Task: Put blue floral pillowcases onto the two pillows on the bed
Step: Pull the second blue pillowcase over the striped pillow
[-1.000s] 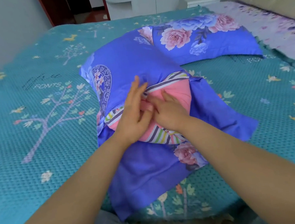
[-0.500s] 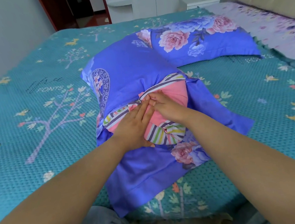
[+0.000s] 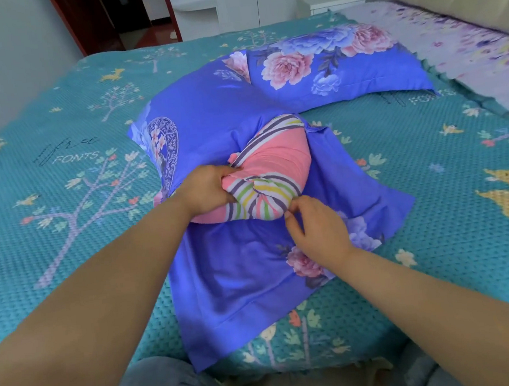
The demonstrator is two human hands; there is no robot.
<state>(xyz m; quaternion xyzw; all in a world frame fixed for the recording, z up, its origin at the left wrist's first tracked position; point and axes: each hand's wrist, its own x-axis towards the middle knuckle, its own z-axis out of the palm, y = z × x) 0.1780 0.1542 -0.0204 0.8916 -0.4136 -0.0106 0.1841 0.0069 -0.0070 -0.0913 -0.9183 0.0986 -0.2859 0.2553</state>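
Head view: a teal bedspread (image 3: 64, 209) patterned with trees and deer is seen covering the bed, and two pillows are laid on it near the middle. The far pillow (image 3: 337, 68) is fully enclosed in a blue floral pillowcase and lies across the far right part of the bed, just beside a lilac floral sheet (image 3: 465, 48) at the headboard side. The near pillow (image 3: 275, 166), pink with a multicoloured striped end, is only partly covered: its far portion is inside the second blue floral pillowcase (image 3: 209, 113), while its near end is exposed, and the loose open flap of that pillowcase (image 3: 249, 285) is spread flat on the bedspread toward the near edge.

The exposed pillow end is gripped by the left hand (image 3: 205, 191), whose fingers are curled and pressed into the pink fabric at the left side of the striped bunch. The right hand (image 3: 315, 230) is placed just right of and nearer than the striped end, with thumb and fingertips brought together in a pinch at the pillow's near right corner; whether pillow fabric or pillowcase edge is pinched cannot be told. Both forearms are extended from the near edge.
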